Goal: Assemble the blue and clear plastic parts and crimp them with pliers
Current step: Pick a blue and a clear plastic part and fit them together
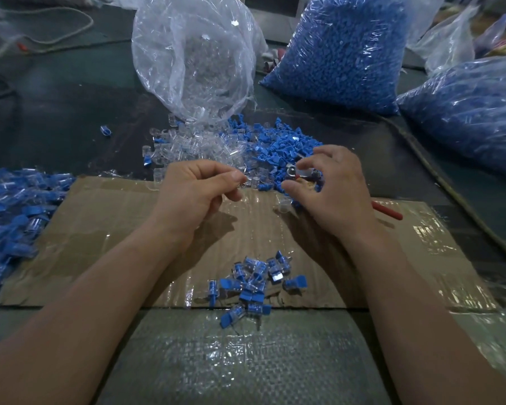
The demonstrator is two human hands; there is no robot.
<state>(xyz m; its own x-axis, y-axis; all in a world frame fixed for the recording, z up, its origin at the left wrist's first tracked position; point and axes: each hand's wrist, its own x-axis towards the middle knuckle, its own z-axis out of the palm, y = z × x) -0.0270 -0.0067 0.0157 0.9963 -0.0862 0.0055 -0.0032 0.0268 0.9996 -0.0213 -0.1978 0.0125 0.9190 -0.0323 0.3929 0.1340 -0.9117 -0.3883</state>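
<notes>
Right hand point(327, 188) curled round pliers point(387, 211); left hand point(196, 191) pinches small clear part point(244, 179) — thumb to forefinger. Loose parts pile point(269, 147) at 12 o'clock of hands — assembled pieces point(254, 279) at 6, on cardboard point(114, 229).

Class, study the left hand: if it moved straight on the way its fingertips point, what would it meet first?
The left hand points right. It would probably first meet the loose clear parts just beyond it, then the right hand. It may be raised above them, because depth is unclear.
</notes>
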